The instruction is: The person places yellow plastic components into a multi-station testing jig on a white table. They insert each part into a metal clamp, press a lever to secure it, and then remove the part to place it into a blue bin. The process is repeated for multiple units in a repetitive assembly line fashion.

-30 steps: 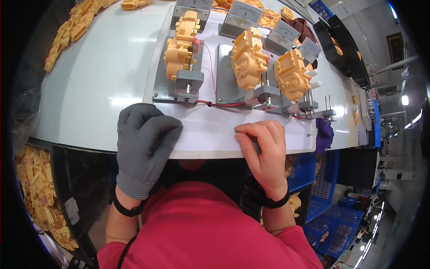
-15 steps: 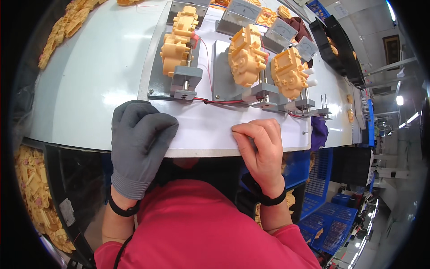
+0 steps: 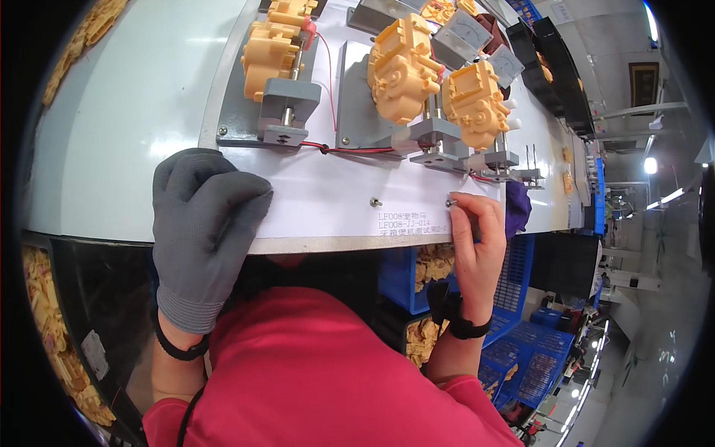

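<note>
My left hand (image 3: 202,223), in a grey knit glove, rests at the front left of a white-topped board (image 3: 313,216) with its fingers curled closed. Whatever lies inside that curl, if anything, is hidden. My bare right hand (image 3: 478,242) is farther right at the board's front edge, thumb and forefinger closed around a small metal screw (image 3: 450,203). A second small screw (image 3: 375,202) stands to its left, above some printed characters. Behind my hands, three yellow plastic gearbox housings (image 3: 406,71) sit on grey test fixtures (image 3: 289,112), with red and black wires (image 3: 350,150) along the front.
Grey-cased dial meters (image 3: 462,33) stand behind the fixtures. A purple cloth (image 3: 519,210) lies at the right. Yellow parts (image 3: 82,41) are piled at the far left, with more in bins (image 3: 45,305) below the table. Blue crates (image 3: 532,357) stand at the lower right.
My right hand has moved right along the board edge, uncovering the printed characters and a small screw. The left hand stays curled. The view has shifted slightly.
</note>
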Motion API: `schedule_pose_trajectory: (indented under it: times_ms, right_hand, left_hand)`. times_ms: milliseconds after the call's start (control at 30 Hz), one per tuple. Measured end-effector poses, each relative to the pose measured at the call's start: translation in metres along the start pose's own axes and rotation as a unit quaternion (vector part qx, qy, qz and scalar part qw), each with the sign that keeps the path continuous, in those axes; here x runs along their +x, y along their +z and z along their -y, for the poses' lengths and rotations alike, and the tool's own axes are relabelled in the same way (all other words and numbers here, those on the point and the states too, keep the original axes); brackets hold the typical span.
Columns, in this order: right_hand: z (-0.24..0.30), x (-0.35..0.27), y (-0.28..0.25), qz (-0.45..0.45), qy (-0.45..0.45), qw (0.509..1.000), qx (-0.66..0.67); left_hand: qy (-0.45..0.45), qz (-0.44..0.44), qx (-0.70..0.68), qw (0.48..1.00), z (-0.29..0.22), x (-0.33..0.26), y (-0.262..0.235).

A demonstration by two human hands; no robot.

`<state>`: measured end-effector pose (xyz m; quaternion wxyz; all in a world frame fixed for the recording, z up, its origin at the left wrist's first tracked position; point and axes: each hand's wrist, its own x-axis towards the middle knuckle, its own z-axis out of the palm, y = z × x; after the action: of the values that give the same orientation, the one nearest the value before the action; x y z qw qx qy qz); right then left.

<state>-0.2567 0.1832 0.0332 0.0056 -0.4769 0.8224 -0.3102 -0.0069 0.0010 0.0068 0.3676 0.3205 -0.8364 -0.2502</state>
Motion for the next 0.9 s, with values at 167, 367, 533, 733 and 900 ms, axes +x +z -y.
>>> schedule_pose_trajectory:
  times_ms: [167,367,533,733,900]
  right_hand:
    - [0.0,0.002,0.003,-0.008,0.003,1.0,-0.012]
    - [0.034,0.003,0.013,0.007,-0.11,0.994,-0.026]
    - [0.052,0.01,0.041,0.02,-0.162,0.987,-0.014]
    - [0.054,0.014,0.048,0.007,-0.164,0.986,-0.006]
    - [0.052,0.012,0.049,0.001,-0.164,0.987,-0.006]
  left_hand:
    - [0.001,0.003,-0.005,1.0,0.001,0.0,-0.001]
    - [-0.007,0.001,0.003,1.0,0.002,-0.001,-0.001]
    - [-0.008,-0.006,-0.014,1.0,0.002,0.0,0.0]
    - [-0.009,-0.002,-0.003,1.0,0.001,0.0,-0.001]
    - [-0.013,-0.007,-0.01,1.0,0.001,-0.001,0.0]
